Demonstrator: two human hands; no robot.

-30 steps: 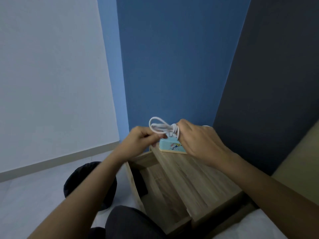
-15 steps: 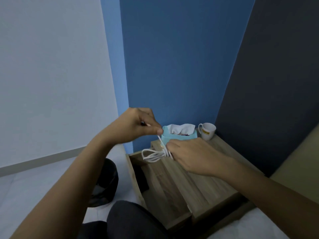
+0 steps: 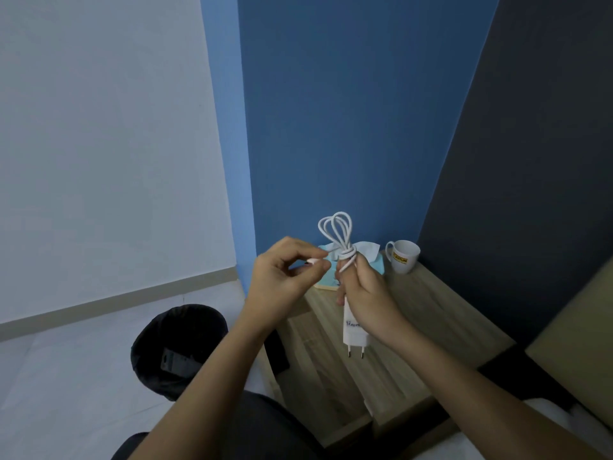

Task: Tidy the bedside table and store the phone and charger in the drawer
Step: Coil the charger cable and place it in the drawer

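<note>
Head view: charger (image 3: 355, 330) now lifted upright.

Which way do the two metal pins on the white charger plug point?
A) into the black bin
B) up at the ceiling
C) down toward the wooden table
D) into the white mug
C, because the charger plug hangs below the right hand with its two pins pointing down toward the bedside table, while the coiled cable loops up above the hand.
</note>
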